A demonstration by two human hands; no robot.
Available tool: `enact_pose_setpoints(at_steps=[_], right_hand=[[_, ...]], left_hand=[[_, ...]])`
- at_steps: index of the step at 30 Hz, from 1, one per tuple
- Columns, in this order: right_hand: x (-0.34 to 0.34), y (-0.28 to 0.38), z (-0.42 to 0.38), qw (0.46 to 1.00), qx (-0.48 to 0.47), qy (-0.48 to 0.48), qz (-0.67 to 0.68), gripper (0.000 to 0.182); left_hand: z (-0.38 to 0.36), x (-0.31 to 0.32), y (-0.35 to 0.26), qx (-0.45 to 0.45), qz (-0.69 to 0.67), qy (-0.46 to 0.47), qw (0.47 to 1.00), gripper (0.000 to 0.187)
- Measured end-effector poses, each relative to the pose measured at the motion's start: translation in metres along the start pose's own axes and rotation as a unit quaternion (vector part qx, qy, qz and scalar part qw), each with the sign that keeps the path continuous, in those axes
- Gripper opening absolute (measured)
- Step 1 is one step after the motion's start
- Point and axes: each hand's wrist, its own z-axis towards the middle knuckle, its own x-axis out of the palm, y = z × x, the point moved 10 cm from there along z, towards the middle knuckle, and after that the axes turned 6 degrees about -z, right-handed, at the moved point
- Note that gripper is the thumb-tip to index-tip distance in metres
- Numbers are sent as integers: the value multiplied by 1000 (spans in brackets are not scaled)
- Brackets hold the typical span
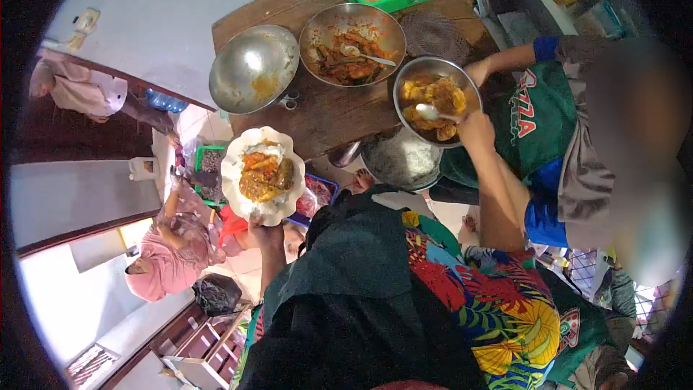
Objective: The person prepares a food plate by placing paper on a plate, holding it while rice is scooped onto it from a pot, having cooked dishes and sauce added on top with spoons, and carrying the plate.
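Note:
My left hand (268, 232) grips the lower rim of a white scalloped plate (232, 186), its fingers mostly hidden underneath. White rice and pieces of food in orange-brown sauce (263, 177) lie on the plate. My right hand does not show. At the right, a co-worker's hand (478, 72) is at the rim of a steel bowl (473, 94) of yellow-brown curried pieces (435, 94). The co-worker's other hand (476, 133) holds a spoon (427, 111) in that bowl.
On the wooden table (325, 119) are a big steel bowl with saucy food (354, 54), a nearly bare steel bowl (253, 65), a woven mat (434, 36) and a green tray (393, 3). A pot of rice (404, 159) stands lower. Another person (170, 260) is at the left.

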Motion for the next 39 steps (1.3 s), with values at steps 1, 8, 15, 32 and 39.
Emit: enact_pose_setpoints(at_steps=[1, 8, 15, 32, 39], right_hand=[[11, -2, -10, 1000, -4, -2, 0, 14], [42, -16, -34, 998, 38, 36, -41, 18], [55, -16, -36, 991, -2, 33, -130, 26], [10, 222, 93, 929, -302, 98, -188, 44], [112, 372, 97, 861, -476, 158, -85, 33]], left_hand=[[3, -6, -1, 0, -7, -2, 1000, 54], [-15, 4, -5, -6, 1, 43, 999, 60], [-56, 18, -6, -29, -5, 105, 994, 61], [-60, 7, -10, 197, -142, -94, 965, 57], [-67, -50, 31, 314, -239, -205, 896, 54]])
